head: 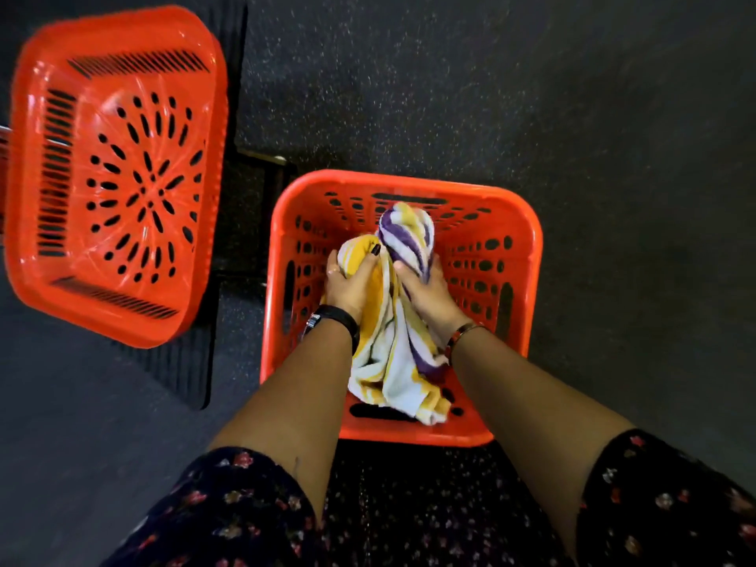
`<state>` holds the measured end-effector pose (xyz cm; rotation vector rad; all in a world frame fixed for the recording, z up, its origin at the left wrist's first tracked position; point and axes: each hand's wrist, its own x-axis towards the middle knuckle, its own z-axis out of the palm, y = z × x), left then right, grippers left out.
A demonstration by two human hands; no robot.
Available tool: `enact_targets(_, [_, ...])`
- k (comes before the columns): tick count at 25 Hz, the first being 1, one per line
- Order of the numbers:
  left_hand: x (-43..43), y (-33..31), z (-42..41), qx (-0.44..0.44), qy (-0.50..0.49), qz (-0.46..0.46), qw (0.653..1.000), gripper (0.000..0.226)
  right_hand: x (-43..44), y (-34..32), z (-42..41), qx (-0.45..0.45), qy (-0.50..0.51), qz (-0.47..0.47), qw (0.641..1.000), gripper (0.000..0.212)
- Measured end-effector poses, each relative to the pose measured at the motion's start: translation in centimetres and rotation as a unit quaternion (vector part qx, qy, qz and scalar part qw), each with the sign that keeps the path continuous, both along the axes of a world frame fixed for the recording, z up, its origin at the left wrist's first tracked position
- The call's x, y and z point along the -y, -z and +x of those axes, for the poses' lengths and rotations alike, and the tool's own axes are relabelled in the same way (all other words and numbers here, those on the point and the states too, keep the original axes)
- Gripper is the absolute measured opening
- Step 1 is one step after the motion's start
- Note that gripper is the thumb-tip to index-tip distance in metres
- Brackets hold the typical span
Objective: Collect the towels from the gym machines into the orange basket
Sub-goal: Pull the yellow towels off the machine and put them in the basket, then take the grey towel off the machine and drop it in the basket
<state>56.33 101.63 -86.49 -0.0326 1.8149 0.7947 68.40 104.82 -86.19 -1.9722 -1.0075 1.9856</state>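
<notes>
An orange basket with perforated walls stands on the dark floor right in front of me. A striped towel, white with yellow and purple bands, hangs bunched inside it. My left hand grips the yellow part of the towel. My right hand grips the purple-striped part, whose top bulges above my fingers. Both hands are inside the basket's rim. The basket's bottom is mostly hidden by the towel and my arms.
A second orange basket sits to the left on a black ribbed surface, with nothing in it. Dark speckled rubber floor stretches ahead and to the right. A dark frame piece lies between the baskets.
</notes>
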Motion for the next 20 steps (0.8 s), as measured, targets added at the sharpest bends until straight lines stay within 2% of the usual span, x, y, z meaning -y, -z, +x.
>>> enact_targets(2, [0.2,-0.3,0.3,0.02,0.016,-0.021,0.999,0.093,-0.1,0.0,-0.3,-0.018,-0.039,-0.047,0.998,0.084])
enact_targets(3, [0.1,-0.8,0.3,0.029,0.017,-0.017,0.999,0.091,-0.2,-0.1,-0.5,-0.031,-0.045,-0.059,0.997,0.083])
enact_targets(7, [-1.0,-1.0,-0.2,0.066,-0.016,0.055,0.996,0.063,-1.2,-2.2,-1.3,-0.057,-0.02,-0.02,0.998,0.076])
enact_targets(9, [-0.2,5.7,-0.5,0.109,-0.053,0.073,0.99,0.081,-2.2,-3.3,-1.4,-0.056,0.008,-0.005,0.998,0.067])
enact_targets(10, [-0.6,5.9,-0.7,0.119,-0.068,0.071,0.988,0.089,-2.6,-4.1,-1.4,-0.059,0.015,-0.002,0.998,0.067])
enact_targets(11, [-1.2,3.8,-0.9,0.118,-0.057,0.06,0.99,0.088,-3.1,-5.2,-1.3,-0.057,0.014,0.006,0.998,0.07])
enact_targets(12, [-1.9,0.6,-1.1,0.114,-0.045,0.064,0.99,0.075,-3.5,-6.0,-1.2,-0.05,0.012,0.021,0.998,0.075])
enact_targets(14, [-3.8,-7.9,-0.7,0.095,-0.037,0.101,0.99,0.032,-4.1,-8.8,-1.1,-0.068,0.033,0.054,0.996,0.069])
enact_targets(15, [-4.3,-10.1,-0.4,0.081,-0.027,0.12,0.989,0.024,-4.4,-10.2,-1.1,-0.078,0.046,0.068,0.994,0.064])
enact_targets(16, [-4.6,-11.6,-0.1,0.074,-0.017,0.13,0.989,0.025,-4.8,-11.6,-1.0,-0.087,0.055,0.083,0.991,0.059])
enact_targets(20, [-7.7,-20.6,0.4,0.045,0.023,0.178,0.983,0.057,-7.7,-20.2,0.0,-0.106,0.078,0.178,0.975,0.047])
